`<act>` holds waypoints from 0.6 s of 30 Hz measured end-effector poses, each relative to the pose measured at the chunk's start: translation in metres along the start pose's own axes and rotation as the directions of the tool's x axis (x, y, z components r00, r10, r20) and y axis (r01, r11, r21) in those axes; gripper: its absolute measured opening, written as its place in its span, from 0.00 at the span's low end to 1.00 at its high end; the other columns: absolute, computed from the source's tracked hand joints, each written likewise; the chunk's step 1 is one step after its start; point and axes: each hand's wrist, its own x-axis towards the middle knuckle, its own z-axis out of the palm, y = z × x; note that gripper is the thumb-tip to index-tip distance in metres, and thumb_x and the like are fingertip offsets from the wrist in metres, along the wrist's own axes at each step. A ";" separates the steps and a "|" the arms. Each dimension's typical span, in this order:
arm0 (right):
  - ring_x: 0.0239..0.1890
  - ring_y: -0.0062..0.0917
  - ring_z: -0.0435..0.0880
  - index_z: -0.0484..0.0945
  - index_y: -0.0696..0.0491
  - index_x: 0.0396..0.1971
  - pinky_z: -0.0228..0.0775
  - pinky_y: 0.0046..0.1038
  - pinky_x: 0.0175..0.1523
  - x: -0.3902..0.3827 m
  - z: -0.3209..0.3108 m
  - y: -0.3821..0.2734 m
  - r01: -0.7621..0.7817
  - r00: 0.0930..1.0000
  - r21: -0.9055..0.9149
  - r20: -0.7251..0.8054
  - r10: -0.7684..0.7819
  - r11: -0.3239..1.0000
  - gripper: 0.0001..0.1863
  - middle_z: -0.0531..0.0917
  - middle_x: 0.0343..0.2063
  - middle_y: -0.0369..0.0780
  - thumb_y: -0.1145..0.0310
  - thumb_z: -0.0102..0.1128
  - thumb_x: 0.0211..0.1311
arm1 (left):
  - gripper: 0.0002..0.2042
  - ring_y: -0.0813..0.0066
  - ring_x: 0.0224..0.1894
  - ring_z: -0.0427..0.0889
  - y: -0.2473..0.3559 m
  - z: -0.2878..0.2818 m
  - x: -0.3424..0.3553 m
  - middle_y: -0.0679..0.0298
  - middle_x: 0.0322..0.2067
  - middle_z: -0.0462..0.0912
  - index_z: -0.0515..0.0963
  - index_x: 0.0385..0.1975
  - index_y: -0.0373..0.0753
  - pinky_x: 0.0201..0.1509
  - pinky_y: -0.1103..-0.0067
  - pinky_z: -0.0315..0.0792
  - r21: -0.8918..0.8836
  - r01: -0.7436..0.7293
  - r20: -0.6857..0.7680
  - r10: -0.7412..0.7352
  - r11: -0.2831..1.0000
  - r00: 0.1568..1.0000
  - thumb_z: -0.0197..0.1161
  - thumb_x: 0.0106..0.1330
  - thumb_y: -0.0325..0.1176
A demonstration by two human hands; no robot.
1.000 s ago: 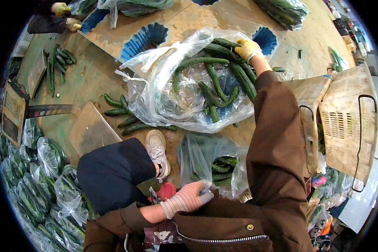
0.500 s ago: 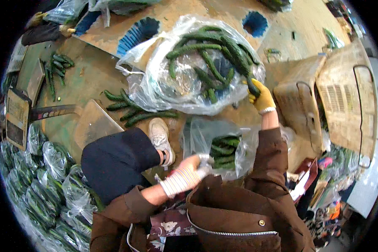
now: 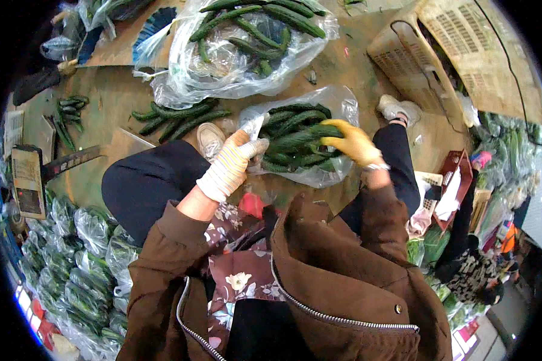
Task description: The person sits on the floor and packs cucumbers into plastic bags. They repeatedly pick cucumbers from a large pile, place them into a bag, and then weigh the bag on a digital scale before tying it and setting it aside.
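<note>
A clear plastic bag (image 3: 347, 108) lies between my legs with several dark green cucumbers (image 3: 298, 129) in it. My left hand (image 3: 232, 165), in a striped white glove with grey fingertips, pinches the bag's left edge. In a yellow glove, my right hand (image 3: 352, 144) grips the right end of a cucumber on top of the pile. Its fingertips are partly hidden among the cucumbers. Just beyond stands a larger clear bag (image 3: 180, 75), spread wide, with long cucumbers (image 3: 292, 21) along its far side and inside.
Loose cucumbers (image 3: 177, 117) lie on the floor left of the bag. A scale display (image 3: 28, 180) stands at the left, above many bagged cucumbers (image 3: 84, 283). Beige crates (image 3: 412, 66) are at the right. Another person's gloved hand (image 3: 68, 67) shows at far left.
My right hand has come from the large bag to the small one with a cucumber. My left hand has moved up to the small bag's edge. The view has shifted.
</note>
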 end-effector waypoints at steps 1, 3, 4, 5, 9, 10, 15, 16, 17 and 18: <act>0.50 0.41 0.76 0.71 0.46 0.54 0.66 0.34 0.53 0.012 0.027 0.022 0.099 0.995 -0.044 0.032 -0.098 0.994 0.28 0.77 0.46 0.49 0.57 0.62 0.51 | 0.24 0.89 0.29 0.67 0.000 0.002 -0.002 0.75 0.32 0.74 0.68 0.58 0.43 0.30 0.88 0.63 0.032 0.049 -0.008 -0.049 0.998 0.999 0.59 0.58 0.27; 0.55 0.42 0.70 0.68 0.42 0.57 0.63 0.35 0.58 0.024 0.057 0.036 0.015 0.996 -0.296 0.087 0.011 0.955 0.29 0.75 0.49 0.48 0.59 0.60 0.53 | 0.24 0.88 0.28 0.67 0.004 0.001 -0.004 0.75 0.30 0.73 0.69 0.57 0.44 0.29 0.88 0.62 0.087 0.132 -0.036 -0.130 0.987 0.991 0.59 0.58 0.28; 0.55 0.41 0.70 0.67 0.42 0.58 0.63 0.34 0.58 0.029 0.069 0.052 0.020 0.996 -0.314 0.084 0.007 0.949 0.28 0.74 0.50 0.47 0.59 0.58 0.54 | 0.24 0.86 0.21 0.64 0.007 0.009 -0.006 0.73 0.26 0.71 0.67 0.58 0.47 0.22 0.87 0.59 0.137 0.121 -0.045 -0.116 0.983 0.992 0.58 0.59 0.30; 0.55 0.41 0.70 0.67 0.41 0.58 0.62 0.34 0.59 0.033 0.077 0.061 0.024 0.997 -0.330 0.083 0.003 0.944 0.28 0.74 0.50 0.47 0.58 0.57 0.55 | 0.25 0.83 0.14 0.62 0.011 0.019 -0.008 0.71 0.21 0.68 0.64 0.60 0.51 0.15 0.86 0.56 0.187 0.113 -0.056 -0.104 0.976 0.993 0.57 0.60 0.32; 0.43 0.34 0.80 0.80 0.49 0.41 0.70 0.32 0.48 0.036 0.055 0.022 -0.032 0.986 -0.291 0.150 0.079 0.956 0.17 0.82 0.38 0.43 0.55 0.56 0.57 | 0.22 0.85 0.18 0.66 0.006 0.015 -0.009 0.71 0.24 0.72 0.67 0.57 0.46 0.19 0.85 0.61 0.307 0.059 0.057 -0.080 0.950 0.995 0.54 0.62 0.32; 0.37 0.29 0.81 0.81 0.52 0.37 0.71 0.28 0.42 0.045 0.042 0.006 -0.135 0.965 0.001 0.227 0.131 0.991 0.16 0.83 0.33 0.41 0.56 0.56 0.58 | 0.20 0.86 0.20 0.67 -0.007 0.006 -0.001 0.72 0.25 0.73 0.68 0.56 0.43 0.22 0.86 0.62 0.339 -0.016 0.071 -0.008 0.941 0.997 0.54 0.62 0.32; 0.33 0.21 0.81 0.79 0.57 0.39 0.71 0.21 0.39 0.135 0.007 -0.047 0.239 0.936 0.350 -0.329 -0.120 0.906 0.15 0.83 0.32 0.39 0.61 0.57 0.60 | 0.17 0.86 0.31 0.70 -0.009 0.013 0.005 0.71 0.30 0.75 0.72 0.49 0.37 0.36 0.84 0.67 0.412 -0.044 0.045 0.028 0.910 0.999 0.57 0.58 0.28; 0.38 0.26 0.80 0.77 0.56 0.44 0.71 0.24 0.44 0.163 -0.002 -0.053 0.302 0.895 0.101 -0.373 -0.246 0.948 0.16 0.82 0.36 0.41 0.62 0.57 0.59 | 0.16 0.83 0.36 0.70 -0.017 0.010 0.011 0.68 0.34 0.76 0.72 0.48 0.36 0.43 0.82 0.68 0.406 -0.054 0.071 0.027 0.912 0.997 0.57 0.58 0.26; 0.44 0.31 0.79 0.75 0.54 0.48 0.70 0.27 0.48 0.195 -0.005 -0.064 0.363 0.843 -0.140 -0.370 -0.389 0.921 0.19 0.81 0.41 0.43 0.64 0.56 0.58 | 0.15 0.87 0.32 0.69 -0.022 0.008 0.013 0.76 0.30 0.73 0.73 0.48 0.38 0.37 0.86 0.66 0.386 -0.106 0.093 0.076 0.916 0.993 0.56 0.59 0.25; 0.47 0.37 0.76 0.73 0.51 0.51 0.68 0.33 0.51 0.226 -0.003 -0.074 0.318 0.855 -0.260 -0.337 -0.394 0.912 0.20 0.79 0.44 0.44 0.65 0.53 0.57 | 0.15 0.86 0.34 0.70 -0.022 0.008 0.013 0.75 0.31 0.74 0.73 0.48 0.38 0.40 0.85 0.66 0.393 -0.081 0.089 0.050 0.916 0.995 0.56 0.60 0.26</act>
